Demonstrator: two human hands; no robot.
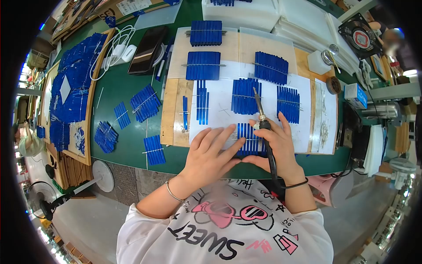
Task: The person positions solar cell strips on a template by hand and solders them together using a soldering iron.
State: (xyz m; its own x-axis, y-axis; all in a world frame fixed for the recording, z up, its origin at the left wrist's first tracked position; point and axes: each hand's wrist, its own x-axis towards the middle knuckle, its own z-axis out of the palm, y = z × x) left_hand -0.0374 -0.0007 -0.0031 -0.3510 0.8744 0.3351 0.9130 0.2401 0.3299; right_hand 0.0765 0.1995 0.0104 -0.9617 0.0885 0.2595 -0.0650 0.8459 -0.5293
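My right hand (pixel 278 144) is closed around a soldering iron (pixel 263 118), its metal tip pointing up and away from me. Under that hand lies a row of narrow blue strips (pixel 247 132) on white paper (pixel 220 108), partly hidden by my fingers. My left hand (pixel 211 149) lies palm down with fingers stretched out, the fingertips at the left edge of this row. Just beyond the iron's tip is a stack of blue strips (pixel 243 97) crossed by a thin wire. A few separate strips (pixel 202 103) lie left of it, and another wired bundle (pixel 288 104) lies to the right.
More wired blue bundles (pixel 203 66) rest on ribbed translucent sheets (pixel 180 46) at the back. A wooden tray (pixel 97 70) heaped with blue pieces stands left. A phone (pixel 148 49), a white bottle (pixel 318 62), a solder spool (pixel 333 85) and a fan (pixel 359 36) surround the wooden board (pixel 175 114).
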